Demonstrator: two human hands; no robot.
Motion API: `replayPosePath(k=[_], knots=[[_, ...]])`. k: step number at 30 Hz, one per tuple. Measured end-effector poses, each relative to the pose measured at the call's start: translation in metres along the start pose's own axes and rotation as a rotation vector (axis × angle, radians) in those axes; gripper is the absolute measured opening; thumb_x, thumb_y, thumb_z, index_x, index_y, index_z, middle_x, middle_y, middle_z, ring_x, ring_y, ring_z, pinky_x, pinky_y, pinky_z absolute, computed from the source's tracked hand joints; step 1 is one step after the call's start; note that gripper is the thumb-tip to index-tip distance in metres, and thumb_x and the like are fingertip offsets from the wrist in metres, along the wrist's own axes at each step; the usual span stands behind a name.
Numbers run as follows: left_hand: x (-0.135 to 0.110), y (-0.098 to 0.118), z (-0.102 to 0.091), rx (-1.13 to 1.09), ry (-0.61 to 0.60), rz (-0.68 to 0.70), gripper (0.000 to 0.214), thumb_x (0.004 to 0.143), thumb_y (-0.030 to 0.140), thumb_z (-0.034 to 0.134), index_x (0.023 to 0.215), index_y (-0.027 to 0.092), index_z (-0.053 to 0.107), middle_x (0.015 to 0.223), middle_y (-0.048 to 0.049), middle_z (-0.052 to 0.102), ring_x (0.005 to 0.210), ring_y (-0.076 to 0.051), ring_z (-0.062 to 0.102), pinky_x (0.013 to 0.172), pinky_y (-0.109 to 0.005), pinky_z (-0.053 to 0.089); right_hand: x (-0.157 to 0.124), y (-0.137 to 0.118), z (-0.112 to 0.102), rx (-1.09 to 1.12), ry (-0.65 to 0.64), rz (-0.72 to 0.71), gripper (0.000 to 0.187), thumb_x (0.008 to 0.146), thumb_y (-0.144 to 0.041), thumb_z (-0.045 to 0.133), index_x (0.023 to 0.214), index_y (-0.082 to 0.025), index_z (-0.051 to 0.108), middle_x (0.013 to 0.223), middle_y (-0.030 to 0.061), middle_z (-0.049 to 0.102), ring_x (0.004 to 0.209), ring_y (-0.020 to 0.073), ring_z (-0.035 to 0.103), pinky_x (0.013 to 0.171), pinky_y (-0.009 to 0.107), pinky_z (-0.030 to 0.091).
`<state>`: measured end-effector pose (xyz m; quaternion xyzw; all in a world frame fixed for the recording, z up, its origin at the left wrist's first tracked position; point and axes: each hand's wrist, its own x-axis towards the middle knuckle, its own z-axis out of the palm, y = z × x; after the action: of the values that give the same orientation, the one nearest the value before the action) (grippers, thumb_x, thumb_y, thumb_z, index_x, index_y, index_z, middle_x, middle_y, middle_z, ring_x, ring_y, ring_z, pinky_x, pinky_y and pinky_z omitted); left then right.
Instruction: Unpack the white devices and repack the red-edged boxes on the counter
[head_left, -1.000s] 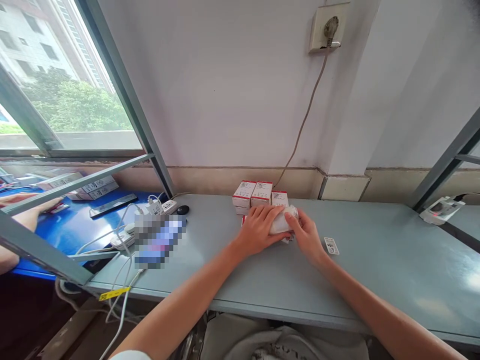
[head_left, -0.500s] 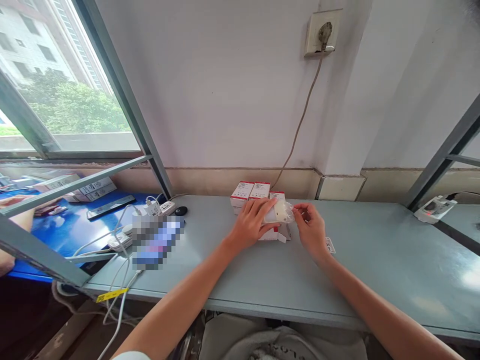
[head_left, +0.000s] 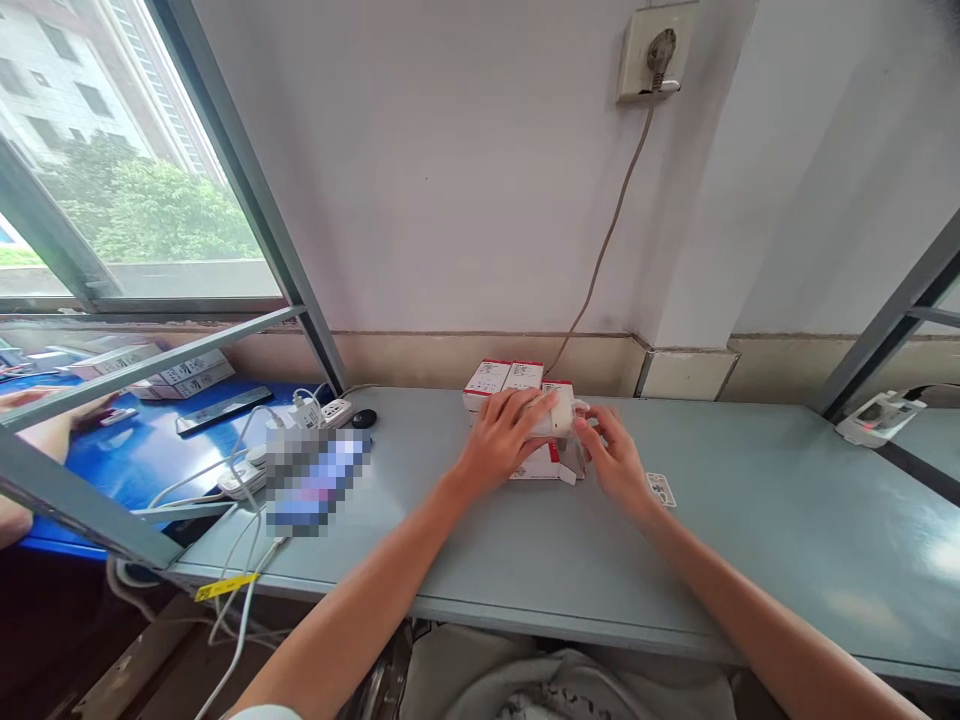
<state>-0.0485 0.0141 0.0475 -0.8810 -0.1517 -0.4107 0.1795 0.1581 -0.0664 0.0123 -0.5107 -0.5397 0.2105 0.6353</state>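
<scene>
**Right hand returns to the white piece in clear film**

A moment ago, the right hand was apart from the small white piece wrapped in clear plastic film, and its fingertips were pinching together in the air. Now this hand is back at the piece, half closed, and its curled fingers touch the right end. I cannot tell if they press firmly. The left hand is closed over the piece from the left side, palm down, and it grips the piece. So two hands are on the piece now, not one.

The piece is just in front of the row of red-and-white cardboard boxes, above a flat red-and-white cardboard box with an open flap. I cannot see if the piece touches this box.

All these things stand on a grey-blue metal counter. To the right of the row lies a small white printed label. To the left of the row are a black round object, a white power strip and a pixelated, unreadable object. Further left, past the window frame, a co-worker's hand is above a blue table.
</scene>
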Motion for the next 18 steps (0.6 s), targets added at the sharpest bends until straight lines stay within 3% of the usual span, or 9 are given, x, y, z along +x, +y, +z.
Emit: replayPosePath(k=[4,9,14,18], knots=[[0.001,0.000,0.000,-0.028,0.015,0.011,0.066,0.109,0.048,0.064,0.168,0.027,0.043,0.143,-0.0135,0.070,0.129,-0.030,0.063,0.115,-0.045,0.048,0.000,0.001,0.001,0.072,-0.059,0.081,0.058,0.102,-0.074,0.054,0.119,-0.022,0.072,0.094,0.0053,0.067,0.069,0.0175,0.058,0.059,0.030,0.048],[0.003,0.005,0.000,-0.101,0.017,-0.006,0.075,0.108,0.054,0.063,0.171,0.023,0.037,0.140,-0.0146,0.070,0.126,-0.029,0.064,0.114,-0.044,0.048,0.001,-0.002,0.000,0.084,-0.025,0.112,0.056,0.098,-0.079,0.056,0.090,-0.024,0.063,0.067,-0.0021,0.056,0.060,0.0164,0.051,0.055,0.029,0.041],[0.002,0.007,-0.003,-0.172,-0.029,-0.108,0.070,0.111,0.059,0.052,0.169,0.021,0.040,0.141,-0.0166,0.069,0.127,-0.031,0.065,0.111,-0.046,0.050,0.003,-0.005,-0.005,0.071,0.052,0.060,0.053,0.098,-0.075,0.059,0.078,-0.026,0.055,0.064,-0.0029,0.052,0.059,0.0159,0.047,0.055,0.029,0.039],[0.000,0.004,-0.001,-0.182,-0.023,-0.150,0.069,0.109,0.061,0.057,0.165,0.022,0.046,0.139,-0.0156,0.071,0.125,-0.031,0.067,0.109,-0.046,0.052,0.002,-0.012,-0.008,0.128,0.103,0.024,0.043,0.101,-0.067,0.059,0.091,-0.025,0.061,0.073,-0.0022,0.056,0.064,0.0166,0.053,0.060,0.030,0.045]])
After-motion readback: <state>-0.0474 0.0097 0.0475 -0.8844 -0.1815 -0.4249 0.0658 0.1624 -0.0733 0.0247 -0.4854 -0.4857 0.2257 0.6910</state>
